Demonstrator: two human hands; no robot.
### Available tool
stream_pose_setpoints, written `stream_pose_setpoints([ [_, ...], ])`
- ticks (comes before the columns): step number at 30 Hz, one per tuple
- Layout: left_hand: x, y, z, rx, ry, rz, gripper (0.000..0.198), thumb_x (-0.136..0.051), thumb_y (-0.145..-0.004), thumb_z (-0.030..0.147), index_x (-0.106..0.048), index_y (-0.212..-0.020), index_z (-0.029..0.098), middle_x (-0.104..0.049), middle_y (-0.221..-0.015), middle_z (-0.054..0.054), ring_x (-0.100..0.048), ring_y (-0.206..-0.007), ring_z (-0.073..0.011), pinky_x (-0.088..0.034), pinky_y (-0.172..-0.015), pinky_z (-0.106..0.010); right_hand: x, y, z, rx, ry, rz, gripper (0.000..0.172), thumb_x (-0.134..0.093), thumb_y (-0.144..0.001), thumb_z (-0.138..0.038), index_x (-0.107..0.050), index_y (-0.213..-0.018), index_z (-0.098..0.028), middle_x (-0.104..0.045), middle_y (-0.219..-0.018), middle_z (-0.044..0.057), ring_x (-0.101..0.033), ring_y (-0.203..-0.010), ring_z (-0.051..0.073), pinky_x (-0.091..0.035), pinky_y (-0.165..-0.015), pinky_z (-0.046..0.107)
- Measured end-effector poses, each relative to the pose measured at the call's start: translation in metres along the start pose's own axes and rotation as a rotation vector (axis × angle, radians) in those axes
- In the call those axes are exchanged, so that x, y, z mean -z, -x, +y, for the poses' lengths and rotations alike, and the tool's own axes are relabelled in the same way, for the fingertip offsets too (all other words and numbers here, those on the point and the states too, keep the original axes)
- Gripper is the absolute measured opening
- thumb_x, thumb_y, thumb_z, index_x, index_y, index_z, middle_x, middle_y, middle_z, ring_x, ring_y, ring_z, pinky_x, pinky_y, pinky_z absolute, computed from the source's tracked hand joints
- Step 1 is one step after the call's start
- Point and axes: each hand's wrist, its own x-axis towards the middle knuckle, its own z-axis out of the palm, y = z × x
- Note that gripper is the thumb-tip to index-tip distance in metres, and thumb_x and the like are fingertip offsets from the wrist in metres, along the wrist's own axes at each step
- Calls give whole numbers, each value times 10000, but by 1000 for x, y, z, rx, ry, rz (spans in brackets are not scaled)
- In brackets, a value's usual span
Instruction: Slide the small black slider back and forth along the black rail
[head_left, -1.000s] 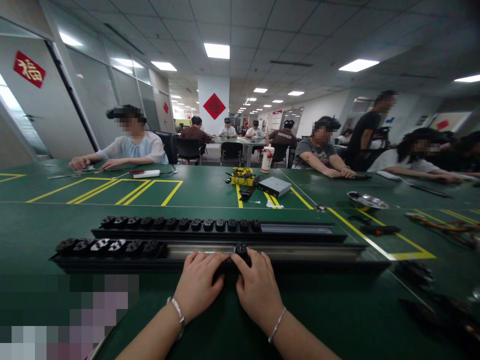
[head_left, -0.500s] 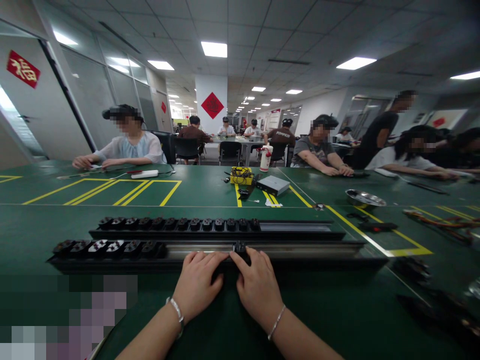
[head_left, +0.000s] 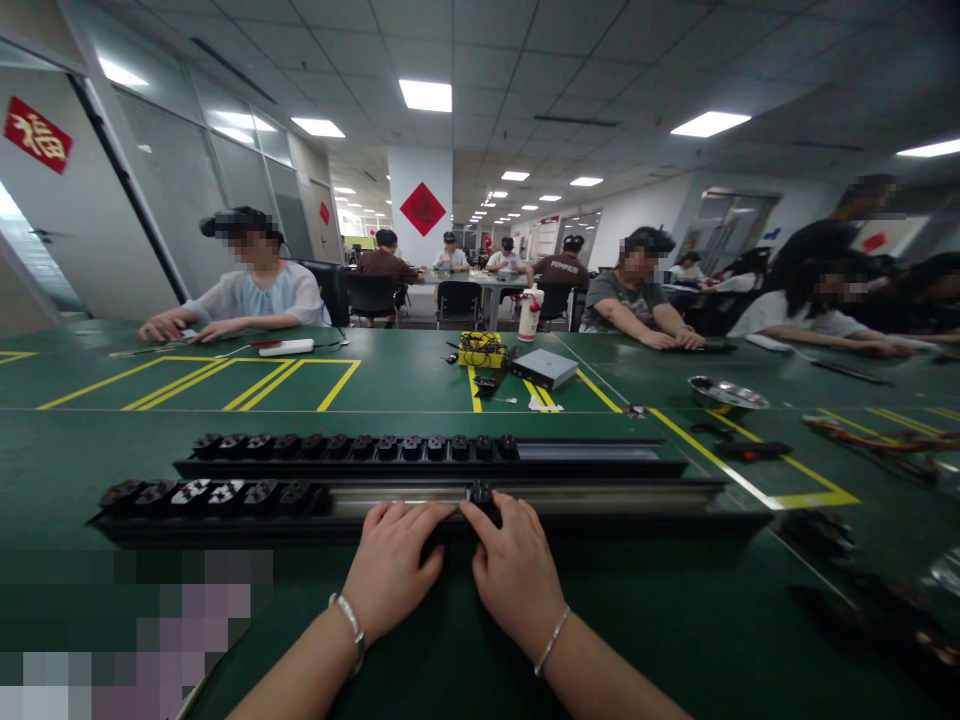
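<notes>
Lying left to right in front of me is a long black rail with a metallic channel. Several black socket modules fill its left end, two of them lighter on top. A single socket module sits apart near the middle of the channel. My right hand has its fingers around this module, thumb low in front of the rail. My left hand curls over the rail's front wall just left of it, index fingertip close to the module; its grip underneath is hidden.
Behind lies a second black rail with a row of sockets. Farther off are a yellow box with cables, a grey box, a white bottle and a metal bowl. Dark parts lie at right. Several people sit around.
Both hands keep their place on the rail and module. The whole view shifts slightly left. A person in dark clothes at the far right has moved rightward.
</notes>
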Motion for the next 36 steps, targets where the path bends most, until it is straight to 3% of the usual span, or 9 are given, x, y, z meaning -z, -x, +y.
stream_pose_setpoints([
  [6,-1,0,0,0,-7,3,423,-511,-740,196,-524,-1139,335,-644,-1090,37,-529,-945,-185,-276,-896,-401,0,1,-1,-15,24,-7,482,-505,-758,-147,-528,-1199,-339,-495,-1195,64,-440,-1121,208,-272,-1032,399],
  [14,2,0,1,3,4,2,424,-510,-738,189,-524,-1135,339,-642,-1092,47,-531,-947,-178,-279,-892,-392,2,0,-2,-29,15,-29,476,-522,-763,-183,-513,-1199,-372,-508,-1195,40,-433,-1144,188,-159,-1078,444],
  [36,2,0,1,5,6,-13,415,-495,-750,188,-523,-1140,325,-641,-1105,24,-526,-952,-191,-282,-899,-412,2,0,-1,-24,-12,-9,456,-511,-761,-149,-536,-1180,-328,-511,-1170,62,-429,-1149,196,-202,-1066,432],
])
